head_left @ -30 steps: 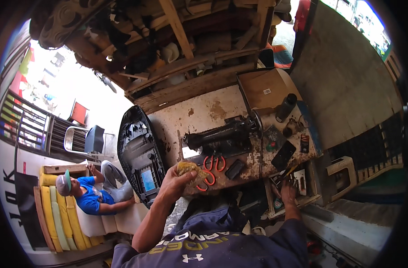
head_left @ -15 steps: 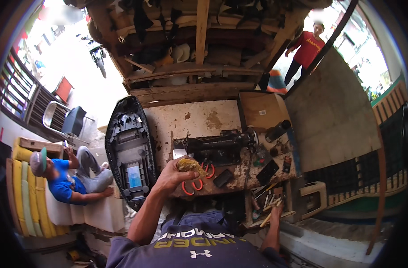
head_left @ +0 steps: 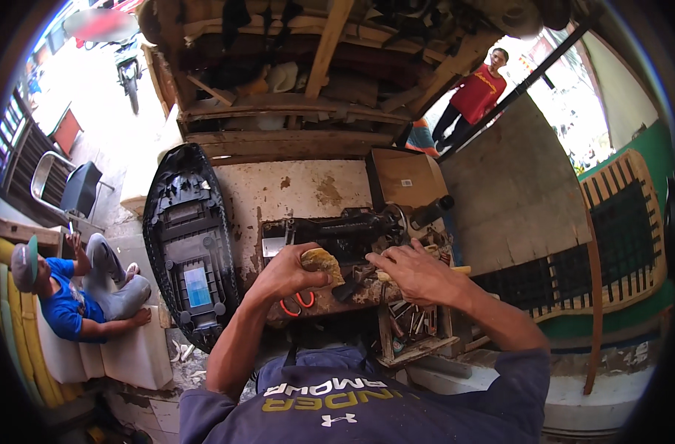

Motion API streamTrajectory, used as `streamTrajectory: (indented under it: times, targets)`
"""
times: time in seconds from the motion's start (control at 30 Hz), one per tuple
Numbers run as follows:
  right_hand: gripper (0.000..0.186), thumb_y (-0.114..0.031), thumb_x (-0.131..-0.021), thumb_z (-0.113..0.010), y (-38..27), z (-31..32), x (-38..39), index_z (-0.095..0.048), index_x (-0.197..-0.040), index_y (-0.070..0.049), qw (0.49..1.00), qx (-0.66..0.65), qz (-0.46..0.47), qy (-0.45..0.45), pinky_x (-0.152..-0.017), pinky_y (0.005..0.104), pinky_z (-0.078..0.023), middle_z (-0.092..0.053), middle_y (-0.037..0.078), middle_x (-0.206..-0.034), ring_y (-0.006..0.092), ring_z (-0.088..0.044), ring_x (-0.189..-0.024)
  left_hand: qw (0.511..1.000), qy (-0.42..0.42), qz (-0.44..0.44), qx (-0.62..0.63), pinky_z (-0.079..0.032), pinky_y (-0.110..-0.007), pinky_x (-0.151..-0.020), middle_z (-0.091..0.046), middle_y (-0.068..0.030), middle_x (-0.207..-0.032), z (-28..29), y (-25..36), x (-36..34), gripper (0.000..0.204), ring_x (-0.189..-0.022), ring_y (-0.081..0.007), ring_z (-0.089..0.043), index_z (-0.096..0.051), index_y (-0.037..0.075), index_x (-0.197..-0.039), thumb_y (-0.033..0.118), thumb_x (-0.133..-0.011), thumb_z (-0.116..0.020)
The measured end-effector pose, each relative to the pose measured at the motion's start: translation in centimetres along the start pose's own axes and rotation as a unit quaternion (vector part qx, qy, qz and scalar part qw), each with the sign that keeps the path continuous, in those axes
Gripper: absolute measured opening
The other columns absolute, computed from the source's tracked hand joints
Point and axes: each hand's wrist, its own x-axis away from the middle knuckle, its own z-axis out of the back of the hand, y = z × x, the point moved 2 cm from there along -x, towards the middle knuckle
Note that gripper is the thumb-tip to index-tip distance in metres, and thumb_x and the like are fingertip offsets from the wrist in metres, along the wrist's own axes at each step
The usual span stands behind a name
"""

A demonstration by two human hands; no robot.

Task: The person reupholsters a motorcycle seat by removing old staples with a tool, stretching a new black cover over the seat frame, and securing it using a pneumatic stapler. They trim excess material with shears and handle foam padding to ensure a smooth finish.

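Observation:
My left hand [head_left: 285,275] is closed round a rough yellow foam-like chunk [head_left: 322,264], held above the table's front edge. To its right, my right hand [head_left: 415,274] is closed over a pale yellow stick [head_left: 459,270], which pokes out on both sides of the fingers. Its far end is hard to make out. Just behind both hands stands a black sewing machine [head_left: 326,226]. Orange-handled scissors [head_left: 305,299] lie below my left hand, and a small dark block [head_left: 343,289] sits between the hands.
A black motorcycle seat [head_left: 191,244] lies underside up at the left of the worn table [head_left: 308,181]. An open drawer [head_left: 419,349] with tools hangs below my right hand. A cardboard box [head_left: 404,177] stands behind. One person sits at left; another stands far right.
My right hand has come up from the drawer with the pale stick and is now over the table near my left hand. The left still grips the yellow chunk. The view has shifted.

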Motion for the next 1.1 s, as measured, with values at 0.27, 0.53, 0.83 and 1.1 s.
streamTrajectory:
  times: [0.27,0.53,0.83,1.1]
  targets:
    - [0.052,-0.012,-0.090,-0.062,-4.3,2.3,-3.6,-0.048,-0.141,-0.010,0.992,0.120,0.036,-0.009,-0.101,0.0712,-0.040,-0.058,0.017,-0.116,0.0352,-0.060,-0.115,0.999,0.037,-0.021,-0.031,-0.054,-0.033,-0.076,-0.074,-0.0119,-0.087,2.1,-0.7,2.1,0.035,-0.078,-0.0165,-0.068,-0.069,-0.003,-0.103,0.016,-0.075,-0.076]
    - [0.023,-0.013,-0.086,-0.063,-4.8,1.8,-5.2,-0.057,-0.107,-0.007,0.995,0.059,-0.044,-0.068,-0.071,0.0451,-0.058,-0.064,0.015,-0.101,0.0347,-0.067,-0.097,0.998,0.028,-0.049,-0.027,-0.054,-0.035,-0.074,-0.073,-0.0134,-0.084,2.8,-0.9,3.1,0.036,-0.075,-0.0189,-0.068,-0.069,-0.003,-0.101,0.019,-0.073,-0.077]
    - [0.042,-0.017,-0.077,-0.076,-4.7,-0.1,-4.3,-0.056,-0.111,-0.006,0.997,0.071,0.008,0.019,-0.075,0.0464,-0.056,-0.062,0.016,-0.102,0.0348,-0.065,-0.097,0.998,0.029,-0.036,-0.049,-0.054,-0.036,-0.074,-0.073,-0.0153,-0.083,2.1,-2.0,3.1,0.037,-0.074,-0.0224,-0.069,-0.069,-0.004,-0.100,0.019,-0.071,-0.076]
    - [0.033,-0.019,-0.079,-0.072,-5.6,0.6,-4.9,-0.056,-0.103,-0.005,0.997,0.057,-0.037,-0.031,-0.070,0.0481,-0.058,-0.067,0.016,-0.091,0.0357,-0.070,-0.087,0.997,0.040,-0.044,-0.057,-0.054,-0.037,-0.075,-0.073,-0.0180,-0.085,2.0,-2.3,3.5,0.039,-0.077,-0.0251,-0.070,-0.069,-0.004,-0.101,0.019,-0.070,-0.076]
